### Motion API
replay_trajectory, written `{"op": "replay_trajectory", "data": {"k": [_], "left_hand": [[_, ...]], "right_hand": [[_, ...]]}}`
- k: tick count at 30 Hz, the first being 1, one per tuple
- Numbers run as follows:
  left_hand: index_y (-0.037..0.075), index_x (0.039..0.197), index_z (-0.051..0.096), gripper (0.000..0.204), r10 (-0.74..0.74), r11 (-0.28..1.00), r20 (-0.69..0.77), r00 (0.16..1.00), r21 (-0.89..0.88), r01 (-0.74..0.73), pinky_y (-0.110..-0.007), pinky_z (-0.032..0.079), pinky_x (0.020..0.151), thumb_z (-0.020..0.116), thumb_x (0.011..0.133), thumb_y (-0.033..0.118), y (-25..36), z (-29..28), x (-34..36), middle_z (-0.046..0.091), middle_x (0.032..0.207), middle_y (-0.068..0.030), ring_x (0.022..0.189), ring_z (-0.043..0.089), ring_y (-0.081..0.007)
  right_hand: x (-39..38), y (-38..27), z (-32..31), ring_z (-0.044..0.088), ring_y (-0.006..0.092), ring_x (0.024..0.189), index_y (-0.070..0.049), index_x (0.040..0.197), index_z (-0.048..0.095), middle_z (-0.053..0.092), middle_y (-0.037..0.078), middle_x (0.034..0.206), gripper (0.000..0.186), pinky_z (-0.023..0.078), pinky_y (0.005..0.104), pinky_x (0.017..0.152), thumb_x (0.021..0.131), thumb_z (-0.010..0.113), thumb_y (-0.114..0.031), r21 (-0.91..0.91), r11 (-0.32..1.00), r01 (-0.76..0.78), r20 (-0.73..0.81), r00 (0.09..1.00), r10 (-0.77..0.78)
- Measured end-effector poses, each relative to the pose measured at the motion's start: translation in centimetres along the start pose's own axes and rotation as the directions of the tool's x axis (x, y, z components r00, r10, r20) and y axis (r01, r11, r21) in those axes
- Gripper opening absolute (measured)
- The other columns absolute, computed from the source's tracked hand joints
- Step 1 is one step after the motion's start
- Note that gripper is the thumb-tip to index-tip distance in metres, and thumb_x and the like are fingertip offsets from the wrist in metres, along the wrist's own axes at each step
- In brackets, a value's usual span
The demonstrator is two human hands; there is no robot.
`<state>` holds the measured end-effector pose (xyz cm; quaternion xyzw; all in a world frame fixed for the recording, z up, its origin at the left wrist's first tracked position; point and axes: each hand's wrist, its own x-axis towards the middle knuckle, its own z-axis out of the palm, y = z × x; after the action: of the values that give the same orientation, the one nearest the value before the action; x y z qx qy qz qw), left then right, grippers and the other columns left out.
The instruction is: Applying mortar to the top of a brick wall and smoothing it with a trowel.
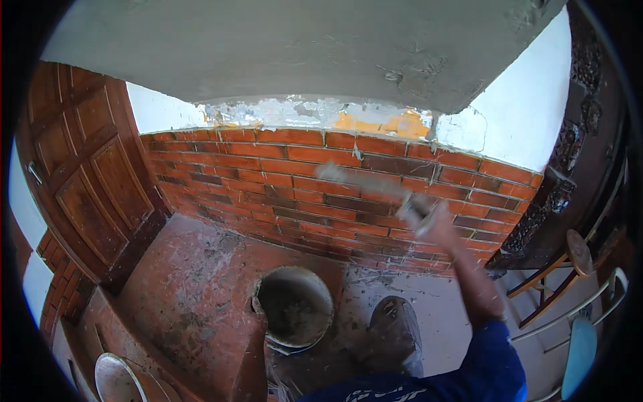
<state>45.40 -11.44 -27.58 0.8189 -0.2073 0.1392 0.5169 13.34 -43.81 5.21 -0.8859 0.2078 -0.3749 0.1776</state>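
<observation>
My right hand (432, 224) is raised in front of the brick wall, its fingers wrapped round the handle of a trowel (365, 181). The grey, mortar-coated blade points left and is smeared by motion. At my left, my left hand (257, 323) grips the rim of a bucket (330, 301) standing on the floor; its fingers are partly hidden. Grey wet mortar (295, 311) lies inside the bucket. Above the bricks spreads a wide layer of smooth grey plaster (281, 53), with a rough patch toward its right end.
Red bricks (274, 167) cover the lower wall, below a strip of peeling paint (382, 120). On the left is a brown panelled door (87, 161). Another bucket (114, 378) stands at the lower left. A wooden stool (577, 251) and a chair (581, 352) stand at the right.
</observation>
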Motion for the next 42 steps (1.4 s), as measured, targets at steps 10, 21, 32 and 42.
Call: {"op": "replay_trajectory", "data": {"k": [10,21,32,42], "left_hand": [[-0.001,0.11,0.062,0.041,0.014,1.0,0.102,0.995,-0.006,-0.013,-0.042,0.047,0.085,0.044,0.097,0.033,4.7,0.1,-0.4,0.065,0.102,-0.0217,0.094,0.062,-0.036],[0.0,0.115,0.062,0.042,-0.052,0.997,0.146,0.988,0.058,0.044,-0.044,0.047,0.089,0.046,0.095,0.033,6.3,-0.3,-1.5,0.064,0.107,-0.0254,0.101,0.061,-0.0402],[-0.004,0.108,0.062,0.042,0.042,0.996,0.124,0.991,0.07,-0.051,-0.049,0.048,0.081,0.048,0.094,0.033,4.0,1.1,-1.6,0.064,0.097,-0.0281,0.092,0.061,-0.0453],[-0.003,0.11,0.062,0.039,0.057,0.994,0.077,0.995,0.091,-0.064,-0.049,0.047,0.084,0.048,0.094,0.029,2.5,1.3,0.0,0.064,0.096,-0.0273,0.091,0.061,-0.0445]], "right_hand": [[8.8,4.1,-13.4,0.062,0.0415,0.083,0.001,0.097,0.066,0.066,0.024,0.086,0.039,0.049,0.0481,0.076,0.09,0.058,-0.036,-0.419,0.903,-0.092,-0.307,0.951,-0.046],[11.0,3.0,-13.4,0.063,0.0409,0.081,0.001,0.096,0.067,0.065,0.025,0.083,0.038,0.05,0.0484,0.075,0.089,0.058,-0.036,-0.567,0.8,-0.196,-0.368,0.929,-0.033],[10.4,5.4,-15.5,0.063,0.0401,0.084,0.001,0.092,0.068,0.064,0.026,0.084,0.045,0.049,0.0471,0.077,0.09,0.057,-0.043,-0.614,0.76,-0.213,-0.398,0.915,-0.065],[5.3,2.6,-14.8,0.065,0.0304,0.073,0.004,0.097,0.067,0.066,0.02,0.08,0.044,0.051,0.0448,0.072,0.094,0.054,-0.038,-0.471,0.881,-0.051,-0.36,0.922,-0.139]]}}
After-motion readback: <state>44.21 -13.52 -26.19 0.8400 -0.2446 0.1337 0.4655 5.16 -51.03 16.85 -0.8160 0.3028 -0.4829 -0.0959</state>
